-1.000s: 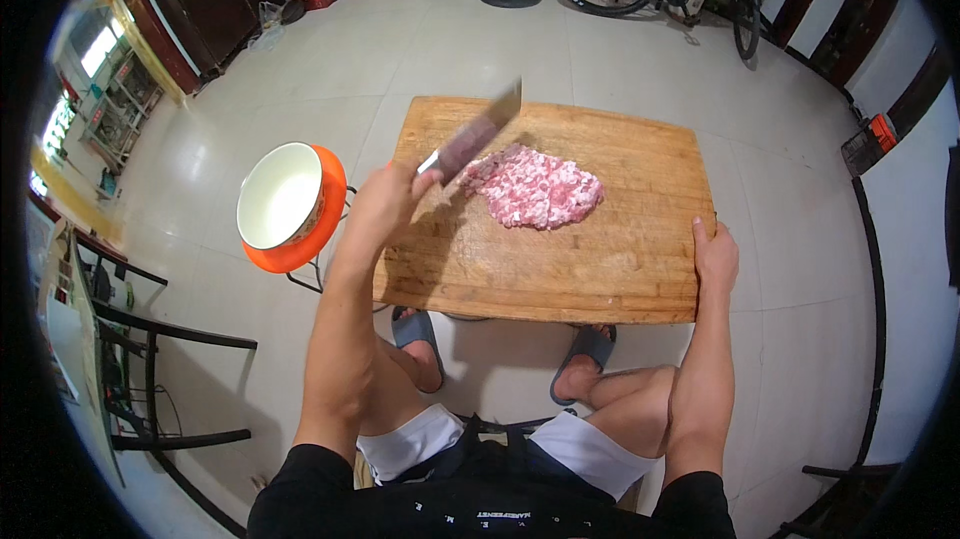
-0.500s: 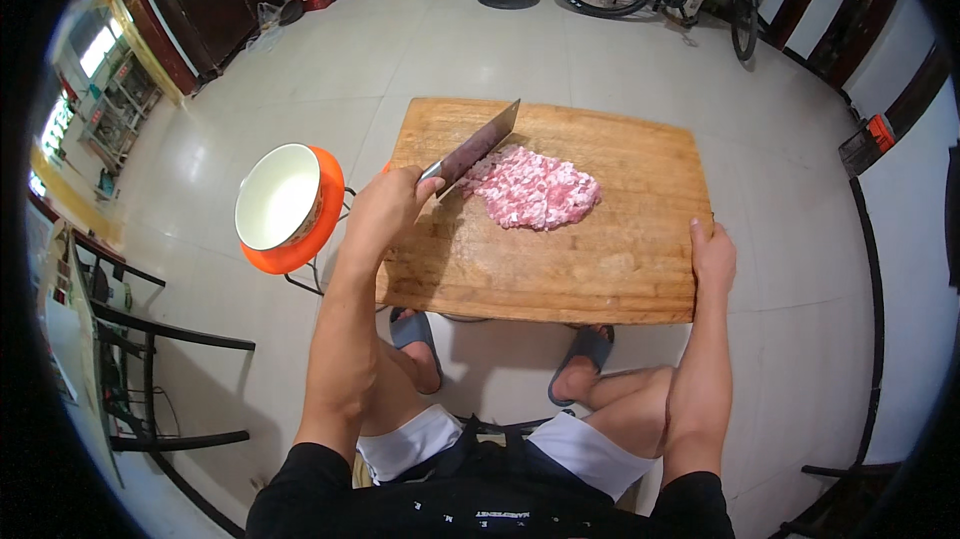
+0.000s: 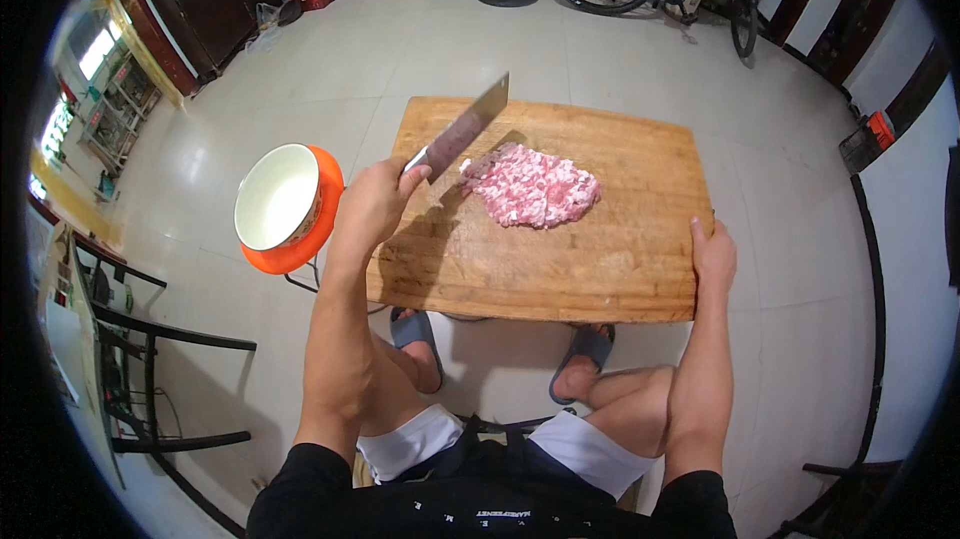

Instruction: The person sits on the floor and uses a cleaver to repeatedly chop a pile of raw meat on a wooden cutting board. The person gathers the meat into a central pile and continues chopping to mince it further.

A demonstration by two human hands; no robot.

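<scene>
View from above of a person at a wooden chopping board [image 3: 600, 274], which fills the middle of the frame. The left hand [image 3: 372, 201], left of centre, has its fingers wrapped around the handle of a broad cleaver [image 3: 470, 129], its blade slanting toward the upper right. Half a second ago the blade was down on the board at the left edge of a flat heap of finely chopped pink and white meat [image 3: 532, 187]; now it is lifted clear, casting a shadow, so at this instant the chopping appears to be between strokes. The meat lies just above the centre of the frame, its outline much the same. The right hand [image 3: 714, 254], right of centre, is at the board's right edge, as before, probably steadying it: thumb and forefinger are apart, but the other fingers are hidden, so whether they clamp the wood cannot be told. At left, a white bowl [image 3: 275, 199] stands on a round orange surface [image 3: 327, 204], beside the board.
</scene>
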